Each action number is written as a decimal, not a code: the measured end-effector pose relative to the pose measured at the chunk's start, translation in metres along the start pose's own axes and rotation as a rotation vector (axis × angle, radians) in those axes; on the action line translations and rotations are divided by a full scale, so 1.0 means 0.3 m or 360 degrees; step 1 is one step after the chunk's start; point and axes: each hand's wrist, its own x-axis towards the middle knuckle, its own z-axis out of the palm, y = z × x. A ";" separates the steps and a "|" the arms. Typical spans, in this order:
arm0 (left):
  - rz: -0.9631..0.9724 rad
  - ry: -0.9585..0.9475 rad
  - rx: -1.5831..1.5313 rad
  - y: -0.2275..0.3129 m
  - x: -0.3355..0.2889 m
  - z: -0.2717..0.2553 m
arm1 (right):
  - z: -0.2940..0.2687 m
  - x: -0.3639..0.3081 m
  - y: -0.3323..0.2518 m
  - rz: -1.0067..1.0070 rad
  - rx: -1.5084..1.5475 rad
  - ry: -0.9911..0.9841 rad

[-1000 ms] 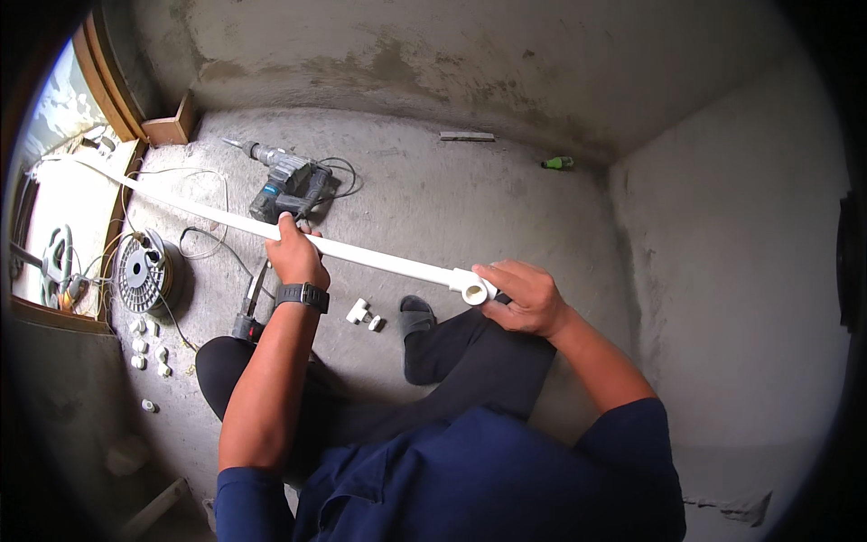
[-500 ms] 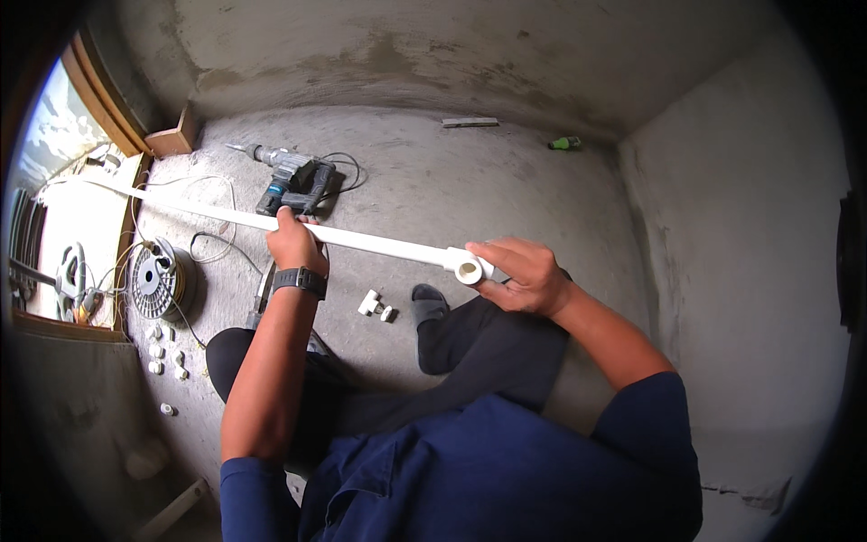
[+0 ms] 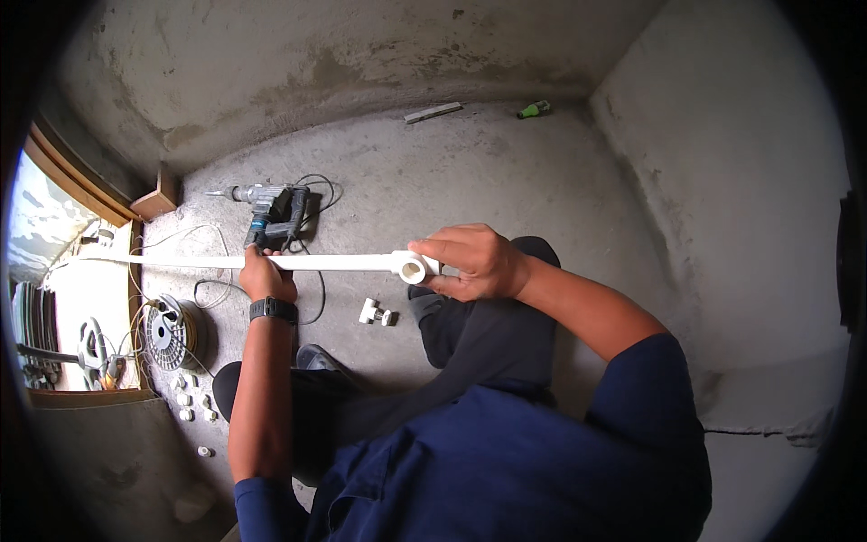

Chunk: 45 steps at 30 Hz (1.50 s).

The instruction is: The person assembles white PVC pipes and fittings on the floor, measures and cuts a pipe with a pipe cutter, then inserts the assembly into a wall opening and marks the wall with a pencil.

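Observation:
A long white plastic pipe [image 3: 339,263] lies level across my front, its far end reaching left through the doorway. My left hand [image 3: 266,274] is wrapped round the pipe partway along. On the pipe's right end sits a white tee fitting [image 3: 413,267], its round side opening facing up toward me. My right hand [image 3: 479,263] pinches the tee's outer end between thumb and fingers. Below the pipe, white fittings [image 3: 372,312] rest on the floor between my feet.
A rotary hammer drill [image 3: 271,210] with its cord lies beyond my left hand. Left of me stand a cable reel [image 3: 168,332] and several small white fittings [image 3: 185,399]. A green bottle-like object [image 3: 534,109] and a flat strip [image 3: 433,113] lie by the far wall.
The pipe has swung from a slant to nearly level. Both hands have shifted left in view, still holding pipe and tee, while the whole view has turned somewhat.

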 end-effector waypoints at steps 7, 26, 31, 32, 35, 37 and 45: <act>-0.0001 0.0026 0.0016 -0.003 -0.037 0.007 | 0.010 -0.020 0.007 0.0130 -0.0080 -0.0041; -0.0608 -0.0024 -0.0528 -0.024 -0.104 0.047 | 0.084 -0.110 -0.055 0.1332 0.0508 0.0127; -0.0618 -0.0167 -0.0881 -0.009 -0.103 0.046 | 0.051 -0.068 -0.127 0.0933 0.0139 0.0040; -0.0625 -0.0147 -0.0949 -0.009 -0.102 0.050 | 0.056 -0.060 -0.143 0.0981 0.0186 0.0071; -0.0627 -0.0180 -0.0980 0.000 -0.105 0.047 | 0.081 -0.045 -0.176 0.1044 0.0253 0.0165; -0.0660 -0.0265 -0.1030 0.009 -0.109 0.041 | 0.099 -0.041 -0.187 0.1085 0.0249 0.0183; -0.0813 -0.0400 -0.1168 0.027 -0.123 0.005 | 0.108 -0.031 -0.168 0.0373 -0.0291 0.0108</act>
